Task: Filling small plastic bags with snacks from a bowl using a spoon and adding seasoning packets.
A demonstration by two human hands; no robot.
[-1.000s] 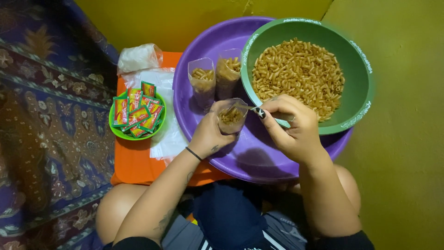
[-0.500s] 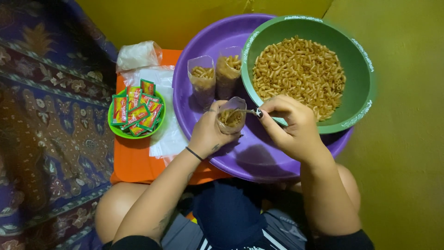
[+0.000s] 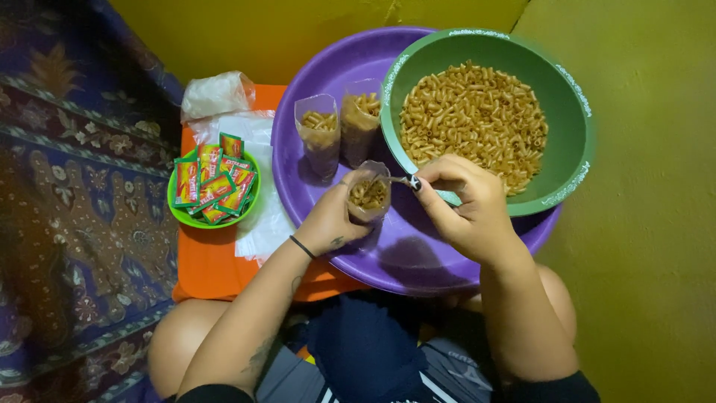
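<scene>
Over the wide purple basin point(image 3: 388, 254), a seated person is gripping a small clear plastic bag point(image 3: 368, 195) partly filled with short fried macaroni pieces; the left hand point(image 3: 330, 222) is wrapping closed around the bag's lower half, keeping its mouth standing open just above the fingers. Just beside that grip, on its right, the right hand point(image 3: 468, 207) is pinching shut on a slim spoon point(image 3: 400, 179) whose tip is touching the bag's rim. Beyond the spoon hand, a green bowl point(image 3: 570, 160) heaped with the same macaroni is resting on the basin's far edge. Directly past the held bag, two filled bags point(image 3: 339, 130) are standing upright and side by side inside the basin. Well away from the left hand's outer side, a small green bowl point(image 3: 181, 215) of red and green seasoning sachets point(image 3: 212, 185) is sitting on an orange board point(image 3: 216, 265), with flat clear plastic sheets point(image 3: 257, 216) lying under and behind it and a knotted white bag point(image 3: 215, 95) further off. Judging by its look, the held bag is light, thin and floppy, likely slippery and ready to sag or spill if squeezed high up, so cupping it low around the filled part is probably giving the steadiest hold
</scene>
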